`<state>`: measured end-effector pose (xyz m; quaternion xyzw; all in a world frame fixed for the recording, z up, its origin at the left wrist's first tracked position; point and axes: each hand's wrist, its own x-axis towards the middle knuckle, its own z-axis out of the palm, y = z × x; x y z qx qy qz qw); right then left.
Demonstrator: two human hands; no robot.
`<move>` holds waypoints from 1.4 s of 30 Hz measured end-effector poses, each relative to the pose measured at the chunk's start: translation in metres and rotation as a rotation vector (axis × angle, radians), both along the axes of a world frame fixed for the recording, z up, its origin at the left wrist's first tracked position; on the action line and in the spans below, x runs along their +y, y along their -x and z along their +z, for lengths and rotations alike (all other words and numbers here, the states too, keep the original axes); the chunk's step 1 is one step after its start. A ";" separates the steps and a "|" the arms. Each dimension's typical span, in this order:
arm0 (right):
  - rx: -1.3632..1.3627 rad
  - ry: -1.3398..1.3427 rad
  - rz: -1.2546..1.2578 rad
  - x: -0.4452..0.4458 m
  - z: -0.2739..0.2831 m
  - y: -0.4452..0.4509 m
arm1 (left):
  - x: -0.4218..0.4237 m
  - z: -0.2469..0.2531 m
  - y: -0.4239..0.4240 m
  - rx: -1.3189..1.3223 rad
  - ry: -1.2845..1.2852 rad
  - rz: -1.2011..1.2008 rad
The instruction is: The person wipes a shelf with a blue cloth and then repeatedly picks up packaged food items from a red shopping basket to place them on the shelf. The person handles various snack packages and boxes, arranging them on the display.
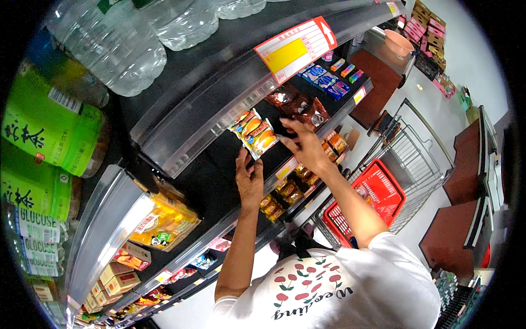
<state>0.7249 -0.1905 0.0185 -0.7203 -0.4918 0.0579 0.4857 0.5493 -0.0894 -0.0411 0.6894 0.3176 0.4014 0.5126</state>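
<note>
A short row of white snack packets (261, 139) printed with pictures of buns sits on a black shelf (222, 164). My left hand (249, 179) is at the near end of the row, its fingertips and thumb at the packets' lower edge. They seem to touch it without closing around it. To the right, my right hand (303, 144) hovers over the shelf with fingers spread and nothing in them. Its fingertips are between the bun packets and some brown glossy bags (302, 107).
Overhead, an upper shelf edge with a price card (296, 48) juts out, bearing large water bottles (119, 49). Yellow bread packs (164, 222) sit at left. A wire shopping cart (423, 152) holding a red basket (380, 189) stands behind my right arm. Blue packs (324, 80) lie further along.
</note>
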 end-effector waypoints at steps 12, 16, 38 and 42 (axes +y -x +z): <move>0.405 -0.244 0.044 0.007 -0.015 0.016 | -0.050 0.029 -0.001 -0.183 -0.031 -0.076; 0.625 -0.122 0.046 -0.079 0.023 0.021 | -0.112 0.042 0.005 -0.072 -0.017 -0.263; 0.365 0.255 -0.194 -0.166 -0.053 -0.003 | 0.005 0.021 -0.010 -0.083 -0.020 0.115; 0.276 -0.001 0.070 -0.060 0.002 -0.001 | 0.023 0.005 -0.012 -0.082 0.026 0.142</move>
